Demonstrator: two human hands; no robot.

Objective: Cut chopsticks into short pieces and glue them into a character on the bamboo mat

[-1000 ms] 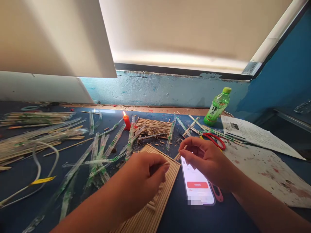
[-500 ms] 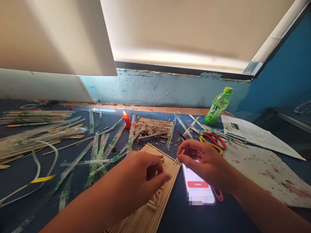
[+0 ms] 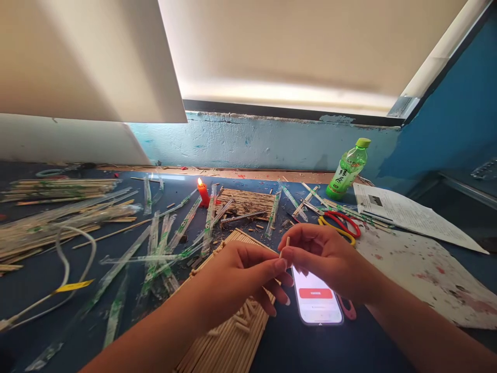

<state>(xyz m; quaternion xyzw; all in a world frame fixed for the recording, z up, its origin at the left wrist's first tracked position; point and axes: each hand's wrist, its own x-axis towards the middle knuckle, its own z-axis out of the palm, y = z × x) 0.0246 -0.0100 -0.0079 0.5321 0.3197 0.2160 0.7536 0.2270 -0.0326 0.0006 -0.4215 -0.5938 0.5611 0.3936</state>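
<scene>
- Evidently the step in hand is fine fingertip work on a short stick [image 3: 288, 242], done in the air above the counter [image 3: 279, 347].
- The right hand [image 3: 316, 254] has the stick pinched between thumb and forefinger, its upper end poking out past the fingertips.
- The left hand [image 3: 250, 272] meets the right there, thumb and forefinger close together beside the stick's lower part, the other fingers loosely spread. Whether it also grips the stick cannot be told, since the fingertips hide the contact.
- Beneath the left hand lies a mat of sticks [image 3: 217, 355], laid side by side and partly covered by the hand and forearm; several short pieces [image 3: 243, 322] lie loose on it.
- Below the right hand a lit phone [image 3: 318, 311] rests on the counter, just beside the mat.
- Farther back stands a burning candle [image 3: 204, 196]; scissors [image 3: 357, 226] lie beyond the right hand.
- As a judgement, the next move calls for a light, steady pinch: so thin a piece could roll or slip, and one hand should hold firmly before the other lets go.
</scene>
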